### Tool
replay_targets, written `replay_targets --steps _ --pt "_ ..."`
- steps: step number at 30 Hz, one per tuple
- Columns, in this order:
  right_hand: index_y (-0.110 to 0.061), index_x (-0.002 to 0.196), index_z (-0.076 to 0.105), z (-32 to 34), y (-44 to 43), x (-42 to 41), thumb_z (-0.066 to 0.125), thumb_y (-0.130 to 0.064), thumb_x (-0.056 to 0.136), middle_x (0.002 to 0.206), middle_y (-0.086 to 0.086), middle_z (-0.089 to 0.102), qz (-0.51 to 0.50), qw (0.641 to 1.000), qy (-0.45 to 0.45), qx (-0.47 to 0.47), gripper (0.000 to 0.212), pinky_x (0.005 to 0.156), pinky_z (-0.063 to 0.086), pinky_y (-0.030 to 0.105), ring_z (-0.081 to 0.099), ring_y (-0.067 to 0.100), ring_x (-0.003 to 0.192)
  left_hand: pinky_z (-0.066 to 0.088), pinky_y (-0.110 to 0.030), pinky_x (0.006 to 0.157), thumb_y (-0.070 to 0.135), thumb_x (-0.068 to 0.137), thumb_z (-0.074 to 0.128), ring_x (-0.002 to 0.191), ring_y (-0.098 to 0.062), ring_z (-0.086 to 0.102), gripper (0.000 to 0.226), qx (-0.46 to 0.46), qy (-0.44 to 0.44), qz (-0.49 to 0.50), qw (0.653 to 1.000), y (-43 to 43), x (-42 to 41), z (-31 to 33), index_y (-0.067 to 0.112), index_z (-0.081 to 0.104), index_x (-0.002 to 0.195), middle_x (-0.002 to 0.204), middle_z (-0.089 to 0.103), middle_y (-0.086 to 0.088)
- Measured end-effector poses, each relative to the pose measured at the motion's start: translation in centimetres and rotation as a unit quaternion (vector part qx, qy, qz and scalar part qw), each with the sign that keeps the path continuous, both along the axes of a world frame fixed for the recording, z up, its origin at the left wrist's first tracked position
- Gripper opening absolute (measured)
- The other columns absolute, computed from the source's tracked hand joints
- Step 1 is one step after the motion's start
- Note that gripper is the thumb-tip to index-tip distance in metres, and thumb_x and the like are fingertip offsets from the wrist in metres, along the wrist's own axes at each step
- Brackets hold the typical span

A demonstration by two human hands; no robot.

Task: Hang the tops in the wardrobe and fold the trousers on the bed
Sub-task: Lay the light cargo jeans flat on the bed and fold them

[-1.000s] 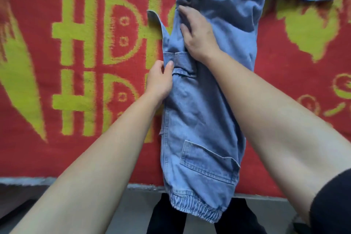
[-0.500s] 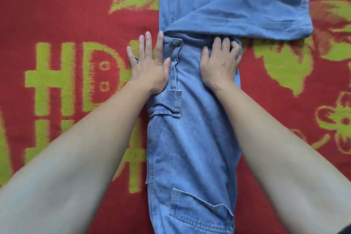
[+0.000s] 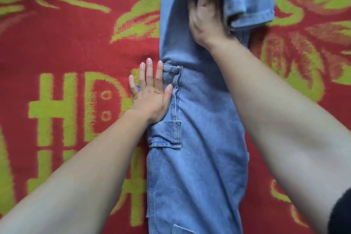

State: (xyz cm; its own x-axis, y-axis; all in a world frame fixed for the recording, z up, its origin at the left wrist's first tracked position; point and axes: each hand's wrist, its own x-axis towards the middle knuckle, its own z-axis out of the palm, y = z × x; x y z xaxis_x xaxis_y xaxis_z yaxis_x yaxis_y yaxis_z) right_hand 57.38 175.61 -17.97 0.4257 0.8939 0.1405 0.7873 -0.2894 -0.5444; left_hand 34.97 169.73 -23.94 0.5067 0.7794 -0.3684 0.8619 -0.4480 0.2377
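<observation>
The pale blue denim cargo trousers [image 3: 199,167] lay lengthwise on the red bed cover with a yellow-green pattern [image 3: 76,47], running from the near edge of view, between both forearms, to beyond the right hand. By appearance the cloth was limp, moderately heavy, neither slippery nor fragile, and likely to hold a pressed crease. The thick seams or the hem offered the firmest hold. The left hand [image 3: 150,93] pressed flat, fingers straight, on the trousers' edge just beyond a stitched flap pocket [image 3: 167,135]. Farther on, the right hand [image 3: 207,19] lay flat on the denim, its fingertips blurred, with a folded-over denim section [image 3: 248,0] touching its right side.
</observation>
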Motion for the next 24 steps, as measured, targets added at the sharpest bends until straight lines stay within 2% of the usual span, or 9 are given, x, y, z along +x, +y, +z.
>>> replay_targets --steps 2,4,7,10,12,14,16,20,24 --pt "-0.018 0.159 0.002 -1.7 2.7 0.9 0.03 -0.04 0.105 0.165 0.016 0.0 0.093 0.978 0.02 -0.186 0.065 0.122 -0.007 0.03 0.005 0.034 0.151 -0.018 -0.055 0.114 0.057 0.094 0.003 0.144 -0.021 -0.032 0.068 -0.004 -0.002 0.0 1.0 -0.1 -0.1 0.0 0.031 -0.04 0.141 0.157 -0.034 -0.001" --pt "-0.031 0.158 -0.003 -3.2 3.6 1.6 0.022 -0.054 0.102 0.166 0.011 -0.002 0.09 0.946 -0.034 -0.309 0.065 0.121 -0.005 0.049 -0.001 0.035 0.152 -0.021 -0.053 0.113 0.058 0.092 -0.002 0.143 -0.02 -0.035 0.067 -0.005 -0.005 0.0 1.0 -0.1 -0.2 -0.1 0.032 -0.043 0.138 0.156 -0.037 0.0" --pt "-0.027 0.159 0.006 -3.6 3.3 1.4 0.019 -0.056 0.102 0.162 0.019 0.018 0.091 0.951 -0.029 -0.294 0.065 0.119 0.001 0.05 0.012 0.034 0.15 -0.023 -0.051 0.112 0.059 0.091 -0.003 0.142 -0.018 -0.036 0.067 -0.004 -0.004 0.0 1.0 -0.2 -0.1 0.0 0.034 -0.045 0.136 0.155 -0.037 0.001" --pt "-0.026 0.159 0.005 -3.9 3.3 1.3 0.016 -0.059 0.1 0.162 0.018 0.018 0.094 0.949 -0.029 -0.3 0.068 0.119 0.0 0.052 0.013 0.034 0.15 -0.02 -0.053 0.113 0.058 0.093 0.001 0.142 -0.018 -0.036 0.068 -0.038 0.014 -0.004 0.999 0.0 0.1 0.5 0.032 -0.04 0.14 0.156 -0.036 0.001" --pt "-0.027 0.159 0.004 -4.3 3.5 1.5 0.015 -0.06 0.1 0.164 0.015 0.014 0.091 0.948 -0.035 -0.304 0.068 0.119 -0.001 0.053 0.01 0.033 0.151 -0.005 -0.057 0.115 0.058 0.095 0.009 0.149 -0.024 -0.014 0.071 -0.024 0.023 -0.022 0.999 0.8 0.0 1.3 0.028 -0.017 0.153 0.162 -0.014 -0.004" --pt "-0.027 0.159 0.004 -4.8 3.5 1.5 0.015 -0.061 0.099 0.165 0.013 0.01 0.086 0.95 -0.046 -0.297 0.069 0.119 -0.003 0.053 0.006 0.033 0.152 0.02 -0.054 0.105 0.058 0.097 0.016 0.134 -0.033 0.031 0.065 0.066 -0.022 -0.037 0.997 3.0 0.2 2.5 0.02 0.026 0.149 0.149 0.031 -0.014" --pt "-0.02 0.158 0.007 -5.2 3.4 1.5 0.017 -0.062 0.099 0.165 0.013 0.01 0.071 0.956 -0.063 -0.277 0.073 0.119 -0.003 0.052 0.006 0.032 0.152 0.027 -0.053 0.101 0.055 0.098 0.024 0.122 -0.037 0.042 0.061 0.151 -0.075 0.013 0.986 7.0 1.2 2.8 0.013 0.041 0.139 0.137 0.044 -0.016" --pt "-0.011 0.156 0.018 -5.5 3.1 0.9 0.024 -0.062 0.098 0.161 0.019 0.022 0.021 0.965 -0.089 -0.246 0.078 0.119 0.005 0.051 0.016 0.035 0.149 -0.005 -0.062 0.115 0.068 0.095 0.018 0.15 -0.031 -0.011 0.08 0.076 0.026 0.11 0.991 14.5 4.0 1.0 0.021 0.0 0.157 0.162 -0.01 -0.017" --pt "-0.022 0.153 0.029 -5.0 4.0 1.7 0.036 -0.071 0.09 0.157 0.012 0.034 0.033 0.978 -0.1 -0.181 0.08 0.119 0.016 0.047 0.028 0.033 0.145 -0.011 -0.063 0.111 0.081 0.084 0.006 0.146 -0.028 -0.026 0.09 0.015 0.089 0.105 0.99 16.4 4.5 -0.8 0.028 -0.021 0.152 0.159 -0.029 -0.012"
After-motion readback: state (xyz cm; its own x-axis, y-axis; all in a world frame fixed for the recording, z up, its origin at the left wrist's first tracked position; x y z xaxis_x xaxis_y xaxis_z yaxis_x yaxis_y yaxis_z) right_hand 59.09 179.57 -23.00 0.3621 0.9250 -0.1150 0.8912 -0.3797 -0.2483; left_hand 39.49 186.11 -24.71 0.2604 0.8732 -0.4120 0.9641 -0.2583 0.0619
